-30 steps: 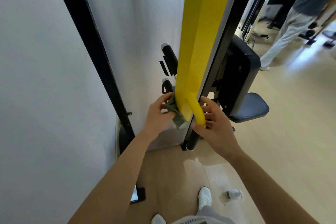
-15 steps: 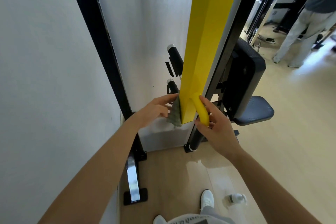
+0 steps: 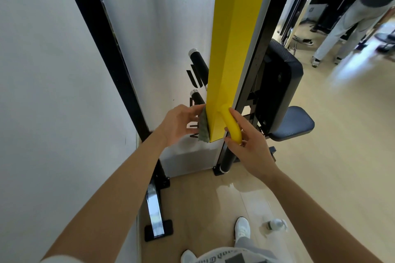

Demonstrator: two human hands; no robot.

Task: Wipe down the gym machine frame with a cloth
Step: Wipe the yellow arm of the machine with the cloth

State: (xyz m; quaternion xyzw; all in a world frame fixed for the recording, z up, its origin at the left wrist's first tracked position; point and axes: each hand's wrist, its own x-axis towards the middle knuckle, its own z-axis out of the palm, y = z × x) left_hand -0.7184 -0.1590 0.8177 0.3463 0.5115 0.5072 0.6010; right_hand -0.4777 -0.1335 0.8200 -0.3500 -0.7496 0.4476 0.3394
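Observation:
A yellow square beam (image 3: 233,49) of the gym machine frame hangs down through the middle of the view and ends at about chest height. A curved yellow handle (image 3: 232,126) juts from its lower right side. My left hand (image 3: 180,125) presses a grey-green cloth (image 3: 203,127) flat against the beam's left face near the bottom end. My right hand (image 3: 250,145) grips the yellow handle from the right, fingers curled around it.
A black upright post (image 3: 111,60) stands at the left against the white wall. A black padded seat and backrest (image 3: 282,92) sit right of the beam. A small bottle (image 3: 275,224) lies on the wooden floor by my shoe. Another person (image 3: 350,17) stands at the far right.
My left hand has turned from a bunched grip on the cloth to pressing it flat on the beam's left face. The camera has tilted, showing more of the floor base.

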